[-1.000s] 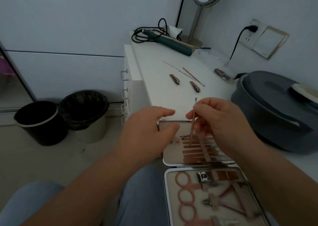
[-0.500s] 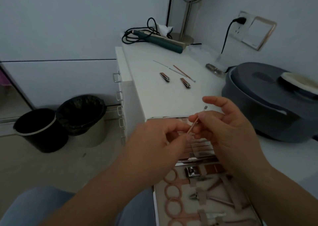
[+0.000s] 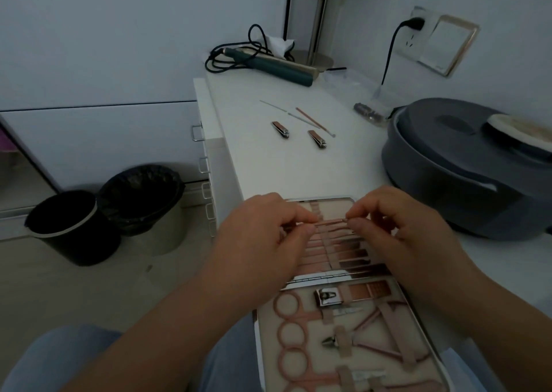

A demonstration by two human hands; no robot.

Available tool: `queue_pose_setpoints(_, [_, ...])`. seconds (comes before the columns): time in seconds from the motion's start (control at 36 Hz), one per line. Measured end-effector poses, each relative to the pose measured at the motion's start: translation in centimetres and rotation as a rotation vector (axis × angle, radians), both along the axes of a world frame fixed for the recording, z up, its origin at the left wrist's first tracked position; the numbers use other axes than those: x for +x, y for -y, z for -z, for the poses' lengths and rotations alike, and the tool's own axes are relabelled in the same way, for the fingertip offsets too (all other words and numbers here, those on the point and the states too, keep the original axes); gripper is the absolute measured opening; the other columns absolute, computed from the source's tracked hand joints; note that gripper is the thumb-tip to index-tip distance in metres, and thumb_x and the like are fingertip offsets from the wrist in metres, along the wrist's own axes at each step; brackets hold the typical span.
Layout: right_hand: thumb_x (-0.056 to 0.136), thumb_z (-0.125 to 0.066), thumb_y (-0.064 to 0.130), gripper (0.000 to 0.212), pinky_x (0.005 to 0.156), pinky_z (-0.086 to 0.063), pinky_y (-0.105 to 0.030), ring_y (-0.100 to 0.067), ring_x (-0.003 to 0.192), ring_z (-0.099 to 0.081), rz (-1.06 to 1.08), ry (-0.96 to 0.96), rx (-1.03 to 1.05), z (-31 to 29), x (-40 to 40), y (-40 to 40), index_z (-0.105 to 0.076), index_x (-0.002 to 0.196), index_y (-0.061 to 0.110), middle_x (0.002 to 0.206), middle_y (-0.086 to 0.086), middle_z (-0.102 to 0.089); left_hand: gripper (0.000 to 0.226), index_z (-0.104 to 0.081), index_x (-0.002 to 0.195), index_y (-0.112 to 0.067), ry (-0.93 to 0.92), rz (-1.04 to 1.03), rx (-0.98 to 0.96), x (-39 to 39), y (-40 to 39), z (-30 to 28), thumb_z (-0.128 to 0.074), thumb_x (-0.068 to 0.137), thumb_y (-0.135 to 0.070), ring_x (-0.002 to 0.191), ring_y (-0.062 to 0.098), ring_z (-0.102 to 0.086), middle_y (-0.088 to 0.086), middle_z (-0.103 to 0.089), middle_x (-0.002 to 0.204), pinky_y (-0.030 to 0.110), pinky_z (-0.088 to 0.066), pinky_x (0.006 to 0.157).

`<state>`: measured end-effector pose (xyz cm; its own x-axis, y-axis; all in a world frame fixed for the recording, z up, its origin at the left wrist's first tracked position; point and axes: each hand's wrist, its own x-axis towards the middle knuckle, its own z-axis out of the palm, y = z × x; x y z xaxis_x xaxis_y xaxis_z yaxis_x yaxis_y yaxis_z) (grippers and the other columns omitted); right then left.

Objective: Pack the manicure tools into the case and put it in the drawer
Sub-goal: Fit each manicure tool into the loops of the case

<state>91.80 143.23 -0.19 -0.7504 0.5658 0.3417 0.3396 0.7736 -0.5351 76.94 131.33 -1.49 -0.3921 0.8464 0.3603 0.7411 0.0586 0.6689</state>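
**Thin tool being slotted into upper case half**

Head view: white table (image 3: 298,164) against a pale wall, drawers on its left face, two bins on the floor at 9 o'clock. Open manicure case (image 3: 352,355) sits at 6 o'clock, partly over the person's lap; hinged upper half lies at the table's near edge. Lower half already holds scissors, a clipper and nippers under straps.

Left hand (image 3: 268,236) and right hand (image 3: 400,233) both hover over the upper half. A thin rose-gold tool (image 3: 331,222) runs between them, long axis lying 9-to-3, roughly parallel to the tools already strapped in rows just below it. Grip state: left thumb and forefinger pinch the tool's left end, right thumb and forefinger pinch its right end; other fingers curled loosely. Tool looks just above or touching the lining; cannot tell which, and the strap it goes under is hidden by fingers.

Judgement: step is sliding this tool sideways under its strap. Both hands equally near; tool already aligned with its row.

Still loose on the table at 12 o'clock, well apart from the hands: two nail clippers (image 3: 280,129), (image 3: 317,139) and two slim sticks (image 3: 313,121). Right hand is slightly nearer those. Task partway; drawer step not yet started.

Hair straightener, mirror stand at the far end; grey round appliance at 2 o'clock.
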Motion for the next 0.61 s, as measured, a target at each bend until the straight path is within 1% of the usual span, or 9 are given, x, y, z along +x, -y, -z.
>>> queue_pose_setpoints(0.06, [0.079,-0.051,0.031,0.007,0.065,-0.039,-0.008,-0.003,0.077,-0.050,0.035,0.018,0.005,0.1,0.3,-0.6,-0.056,0.075,0.033,0.077,0.015,-0.055,0.016,-0.066,0.095,-0.032,-0.011,-0.002,-0.021,-0.2,-0.2,0.0,-0.059,0.081,-0.032,0.082,0.000,-0.049,-0.023,-0.051,0.077,0.008,-0.033,0.072])
queue_pose_setpoints(0.14, [0.084,-0.055,0.022,0.015,0.063,-0.039,-0.005,0.002,0.077,-0.049,0.095,0.056,-0.004,0.3,1.1,-1.9,-0.054,0.074,0.033,0.077,0.014,-0.054,0.025,-0.061,0.105,-0.033,-0.030,-0.005,-0.064,-0.7,-0.5,0.2,-0.058,0.081,-0.033,0.089,-0.003,-0.043,-0.023,-0.048,0.089,0.013,-0.032,0.079])
queue_pose_setpoints(0.19, [0.085,-0.057,0.019,0.019,0.062,-0.036,-0.002,0.003,0.076,-0.048,0.131,0.062,0.006,0.2,1.6,-2.7,-0.054,0.072,0.033,0.077,0.012,-0.053,0.026,-0.061,0.107,-0.031,-0.053,-0.006,-0.080,-0.9,-0.6,0.3,-0.058,0.081,-0.032,0.097,-0.001,-0.042,-0.019,-0.049,0.098,0.018,-0.032,0.085])
queue_pose_setpoints(0.25, [0.085,-0.057,0.020,0.018,0.060,-0.037,-0.004,0.003,0.076,-0.048,0.154,0.078,0.011,0.1,2.0,-3.1,-0.053,0.073,0.033,0.077,0.012,-0.053,0.026,-0.062,0.107,-0.028,-0.091,-0.024,-0.074,-0.9,-0.8,0.5,-0.058,0.082,-0.031,0.101,0.002,-0.042,-0.014,-0.052,0.103,0.019,-0.029,0.089])
queue_pose_setpoints(0.31, [0.085,-0.057,0.020,0.018,0.061,-0.036,-0.004,0.002,0.076,-0.048,0.152,0.104,0.046,0.3,2.2,-3.2,-0.053,0.072,0.033,0.077,0.013,-0.052,0.029,-0.065,0.104,-0.024,-0.138,-0.036,-0.075,-0.9,-0.9,0.6,-0.055,0.079,-0.033,0.104,0.009,-0.047,-0.007,-0.059,0.107,0.022,-0.028,0.090])
queue_pose_setpoints(0.36, [0.084,-0.057,0.019,0.019,0.064,-0.034,-0.002,0.003,0.078,-0.047,0.147,0.117,0.081,0.6,2.0,-3.1,-0.052,0.073,0.033,0.077,0.013,-0.051,0.035,-0.066,0.103,-0.024,-0.154,-0.039,-0.093,-0.7,-0.9,0.6,-0.050,0.074,-0.036,0.107,0.013,-0.049,-0.006,-0.062,0.110,0.021,-0.024,0.088])
queue_pose_setpoints(0.42, [0.085,-0.056,0.018,0.020,0.065,-0.036,-0.005,0.003,0.079,-0.048,0.145,0.134,0.096,0.9,1.9,-3.1,-0.051,0.073,0.033,0.078,0.012,-0.051,0.038,-0.065,0.106,-0.026,-0.148,-0.033,-0.109,-0.7,-0.9,0.7,-0.048,0.074,-0.038,0.111,0.012,-0.046,-0.007,-0.060,0.114,0.019,-0.019,0.086])
queue_pose_setpoints(0.53, [0.083,-0.056,0.018,0.019,0.064,-0.035,-0.005,0.003,0.079,-0.047,0.128,0.155,0.105,0.9,1.9,-3.1,-0.051,0.071,0.033,0.077,0.012,-0.051,0.038,-0.062,0.111,-0.027,-0.141,-0.031,-0.121,-0.9,-0.8,1.1,-0.051,0.076,-0.038,0.121,0.013,-0.042,-0.007,-0.054,0.128,0.027,-0.022,0.096])
queue_pose_setpoints(0.61, [0.083,-0.057,0.017,0.018,0.065,-0.034,-0.003,0.003,0.078,-0.047,0.119,0.166,0.099,0.8,2.0,-3.2,-0.053,0.072,0.030,0.076,0.011,-0.051,0.043,-0.062,0.112,-0.028,-0.160,-0.033,-0.126,-0.8,-0.9,1.1,-0.046,0.073,-0.041,0.119,0.012,-0.044,-0.008,-0.055,0.127,0.022,-0.019,0.092])
